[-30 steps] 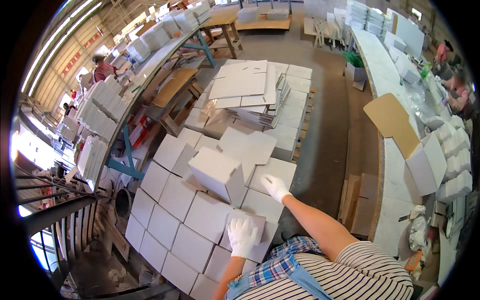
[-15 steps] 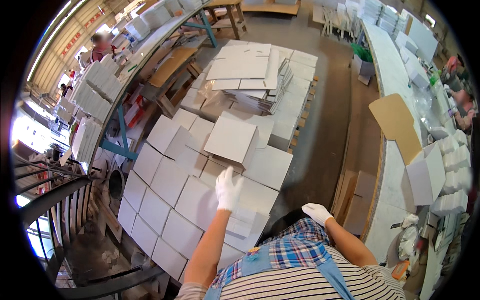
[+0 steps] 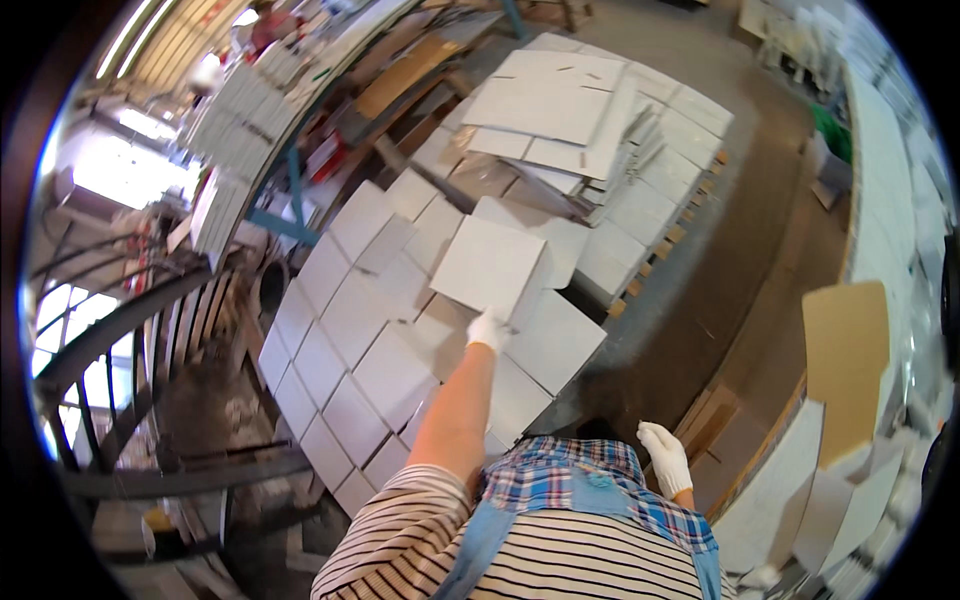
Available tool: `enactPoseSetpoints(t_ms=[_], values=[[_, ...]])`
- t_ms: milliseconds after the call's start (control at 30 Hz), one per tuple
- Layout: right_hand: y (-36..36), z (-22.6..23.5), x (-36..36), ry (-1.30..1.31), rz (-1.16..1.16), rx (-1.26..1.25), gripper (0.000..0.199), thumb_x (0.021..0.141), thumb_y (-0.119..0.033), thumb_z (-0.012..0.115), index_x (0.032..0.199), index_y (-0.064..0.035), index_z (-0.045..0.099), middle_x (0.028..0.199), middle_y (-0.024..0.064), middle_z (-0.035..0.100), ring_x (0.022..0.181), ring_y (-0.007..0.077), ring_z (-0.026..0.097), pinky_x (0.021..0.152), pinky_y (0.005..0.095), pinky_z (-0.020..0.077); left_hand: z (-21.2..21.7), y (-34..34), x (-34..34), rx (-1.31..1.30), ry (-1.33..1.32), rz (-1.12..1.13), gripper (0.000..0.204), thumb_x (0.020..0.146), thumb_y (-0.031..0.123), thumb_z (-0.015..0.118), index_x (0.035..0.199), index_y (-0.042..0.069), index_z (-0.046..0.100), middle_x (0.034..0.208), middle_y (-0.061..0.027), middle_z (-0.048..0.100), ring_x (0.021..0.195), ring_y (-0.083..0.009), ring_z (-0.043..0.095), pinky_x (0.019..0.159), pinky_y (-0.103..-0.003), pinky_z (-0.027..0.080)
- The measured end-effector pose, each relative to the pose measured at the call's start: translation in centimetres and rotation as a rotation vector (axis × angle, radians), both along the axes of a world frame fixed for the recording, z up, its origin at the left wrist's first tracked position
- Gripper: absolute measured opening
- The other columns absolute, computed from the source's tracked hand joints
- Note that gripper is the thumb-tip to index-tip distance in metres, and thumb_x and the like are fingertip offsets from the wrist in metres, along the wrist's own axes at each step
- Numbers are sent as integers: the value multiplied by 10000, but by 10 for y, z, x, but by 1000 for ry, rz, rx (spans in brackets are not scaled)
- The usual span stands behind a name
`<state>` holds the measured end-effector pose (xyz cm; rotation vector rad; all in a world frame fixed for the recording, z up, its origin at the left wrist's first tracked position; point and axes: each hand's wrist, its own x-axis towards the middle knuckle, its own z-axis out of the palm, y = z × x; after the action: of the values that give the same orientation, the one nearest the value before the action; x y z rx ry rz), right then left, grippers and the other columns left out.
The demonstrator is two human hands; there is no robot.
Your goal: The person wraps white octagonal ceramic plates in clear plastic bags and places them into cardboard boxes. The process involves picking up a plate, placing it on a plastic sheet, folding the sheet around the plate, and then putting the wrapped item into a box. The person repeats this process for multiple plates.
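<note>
My left hand [image 3: 488, 330], in a white glove, reaches forward to the near edge of a closed white cardboard box [image 3: 490, 260]. Its fingertips touch the box's near side, with the thumb apart to the right; part of the fingers is hard to make out. That box lies on top of a broad layer of similar white boxes [image 3: 345, 315]. Close to my body on the right hangs my gloved right hand [image 3: 665, 460], loosely open with nothing in it, beside my plaid apron.
Flat white cardboard pieces [image 3: 550, 95] are stacked on the far boxes, above pallet wood [image 3: 660, 250]. Black metal railing [image 3: 150, 325] curves along the left. A long workbench [image 3: 765, 490] on the right bears an open carton [image 3: 845, 345]. Another bench with stacked white goods [image 3: 235, 120] stands far left.
My left hand has moved forward against the box's near edge. My right hand has turned downward near my body. The whole view has swung left; the box stays in its place on the pile.
</note>
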<state>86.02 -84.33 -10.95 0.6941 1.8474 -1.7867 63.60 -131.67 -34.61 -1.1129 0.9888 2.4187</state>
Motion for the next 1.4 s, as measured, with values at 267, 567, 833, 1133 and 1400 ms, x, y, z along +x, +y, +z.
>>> enactPoseSetpoints(t_ms=[267, 567, 833, 1133, 1400], values=[[40, -9, -38, 47, -16, 60, 334, 1003, -207, 608, 1237, 21, 678, 1142, 80, 713, 1078, 169, 644, 972, 298, 485, 50, 124, -32, 136, -108, 192, 427, 1015, 404, 597, 1346, 137, 549, 1346, -111, 597, 1190, -356, 554, 1022, -535, 432], [44, 47, -79, 64, 103, 363, 390, 980, -343, 582, 1232, -69, 699, 1209, 137, 722, 1143, 283, 674, 1001, 346, 494, 200, 98, -75, -51, 370, 228, 238, 995, 266, 598, 1170, 106, 611, 1130, -93, 664, 1031, -281, 637, 859, -455, 539], [33, 79, -129, 75, 205, 397, 430, 982, -386, 558, 1246, -75, 691, 1227, 166, 709, 1149, 342, 663, 1010, 380, 496, 340, 107, -219, -143, 663, 174, 238, 1023, 250, 597, 1160, 60, 641, 1166, -101, 695, 1023, -243, 662, 794, -398, 551], [86, 89, -163, 165, 285, 447, 412, 991, -389, 535, 1229, -88, 685, 1202, 162, 710, 1116, 362, 661, 983, 408, 508, 334, 232, -407, -362, 616, -141, 161, 1002, 225, 620, 1080, 84, 625, 937, -52, 682, 763, -194, 646, 505, -315, 440], [162, 84, -195, 231, 120, 388, 379, 992, -382, 550, 1175, -84, 697, 1178, 160, 713, 1097, 358, 663, 965, 417, 513, 262, 226, -466, -2221, 600, -882, 503, 744, 138, 771, 1209, 52, 600, 1066, -204, 698, 990, -394, 663, 876, -435, 554]])
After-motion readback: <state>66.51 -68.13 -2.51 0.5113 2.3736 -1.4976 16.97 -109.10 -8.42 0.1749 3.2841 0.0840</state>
